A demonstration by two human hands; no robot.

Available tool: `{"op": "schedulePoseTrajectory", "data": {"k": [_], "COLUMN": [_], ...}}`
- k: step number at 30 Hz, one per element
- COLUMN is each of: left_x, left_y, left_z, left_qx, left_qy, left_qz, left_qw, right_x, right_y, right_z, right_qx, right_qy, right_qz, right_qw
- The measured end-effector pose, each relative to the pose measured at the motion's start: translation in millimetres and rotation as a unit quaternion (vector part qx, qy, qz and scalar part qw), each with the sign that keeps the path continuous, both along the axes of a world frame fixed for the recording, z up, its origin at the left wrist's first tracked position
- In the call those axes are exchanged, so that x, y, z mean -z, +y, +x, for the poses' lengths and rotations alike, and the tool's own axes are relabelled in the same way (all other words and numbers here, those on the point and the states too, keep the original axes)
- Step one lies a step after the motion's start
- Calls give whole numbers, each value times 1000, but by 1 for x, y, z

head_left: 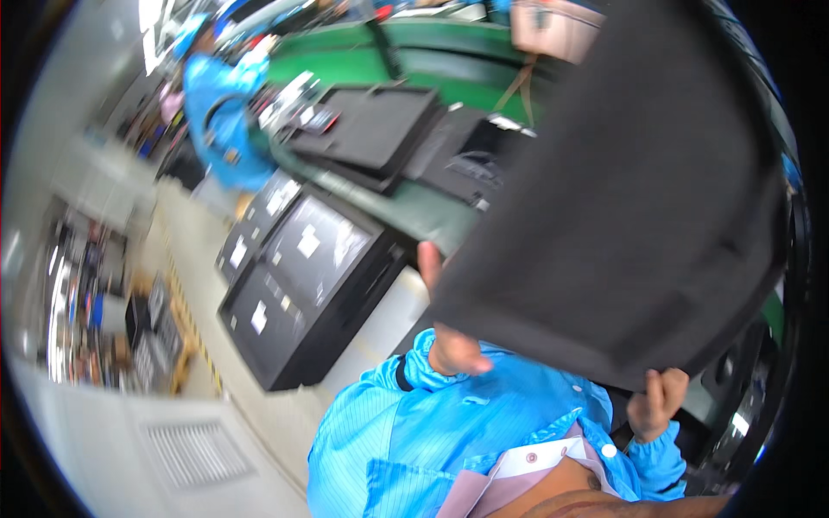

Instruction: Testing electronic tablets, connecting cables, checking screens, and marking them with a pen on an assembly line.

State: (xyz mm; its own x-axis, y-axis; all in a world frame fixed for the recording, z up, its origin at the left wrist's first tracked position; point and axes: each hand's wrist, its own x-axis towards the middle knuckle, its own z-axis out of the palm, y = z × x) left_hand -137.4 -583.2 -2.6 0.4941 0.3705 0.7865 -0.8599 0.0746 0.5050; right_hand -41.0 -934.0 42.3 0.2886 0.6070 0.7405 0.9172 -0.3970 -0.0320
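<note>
A large flat black panel [622, 216] with slightly rounded corners is held up in front of me, tilted and blurred by motion. My left hand [458, 350] grips its left corner, with one finger standing up past the edge and others partly hidden by the panel. At the near lower edge, my right hand [656, 404] is closed, its fingers folded over the rim. Both sleeves are light blue. The panel hides part of the bench behind it.
On the green bench [458, 43] lie a black tray [371, 121] and a dark flat piece [475, 164]. Black boxes [302, 259] with white labels stand left of me. A co-worker in blue [220, 112] is at the far left. A pink bin [553, 30] sits behind.
</note>
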Motion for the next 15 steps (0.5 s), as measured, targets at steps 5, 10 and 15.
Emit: {"op": "schedulePoseTrajectory", "data": {"k": [5, 10, 15], "left_x": [11, -12, 2], "left_y": [40, 83, 117], "left_z": [-143, -266, -314], "left_qx": [-512, -831, -800], "left_qy": [10, 138, 370], "left_qz": [-219, -186, -250], "left_qw": [831, 506, 401], "right_x": [-11, -3, 36], "right_y": [173, 388, 483], "right_z": [20, -11, -60], "right_qx": [-285, -473, -512], "right_qy": [-68, 25, 101], "right_qz": [-116, -45, -106], "right_qw": [949, 880, 846]}}
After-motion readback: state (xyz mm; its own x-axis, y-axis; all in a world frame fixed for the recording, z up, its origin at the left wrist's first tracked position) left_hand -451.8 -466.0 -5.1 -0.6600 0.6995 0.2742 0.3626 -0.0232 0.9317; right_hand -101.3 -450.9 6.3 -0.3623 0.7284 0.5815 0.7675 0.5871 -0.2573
